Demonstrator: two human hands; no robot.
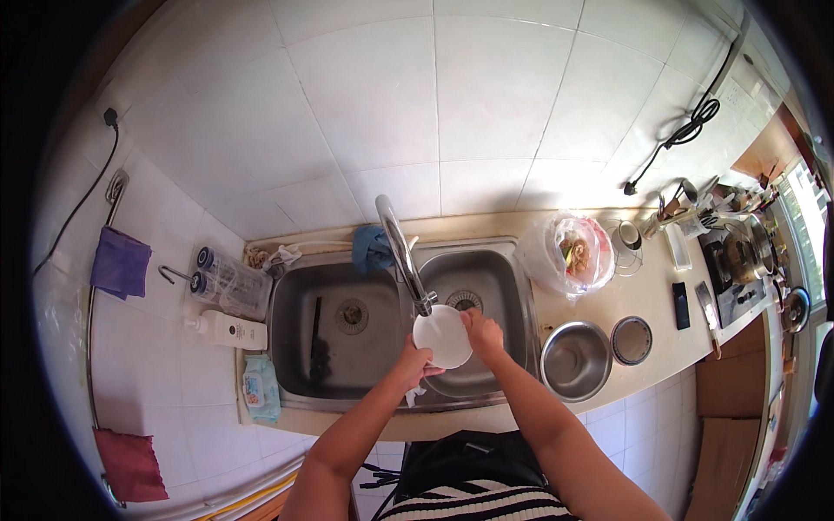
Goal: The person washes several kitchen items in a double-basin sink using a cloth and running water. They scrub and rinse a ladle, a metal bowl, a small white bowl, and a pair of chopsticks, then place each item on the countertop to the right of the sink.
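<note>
A white bowl is held between both hands, under the spout of the chrome faucet, over the right basin of a steel double sink. My left hand grips its lower left rim, fingers partly hidden beneath it. At the upper right rim, my right hand holds on with the thumb near the edge. A stream of water seems to fall into the bowl. In the left basin a dark long-handled item leans near the wall. A blue cloth hangs behind the faucet.
Right of the sink stand a plastic bag of food scraps, a steel bowl, a round dish, a dark phone-like object and a knife. Left are a pump bottle and a wipes pack. A gas stove is far right.
</note>
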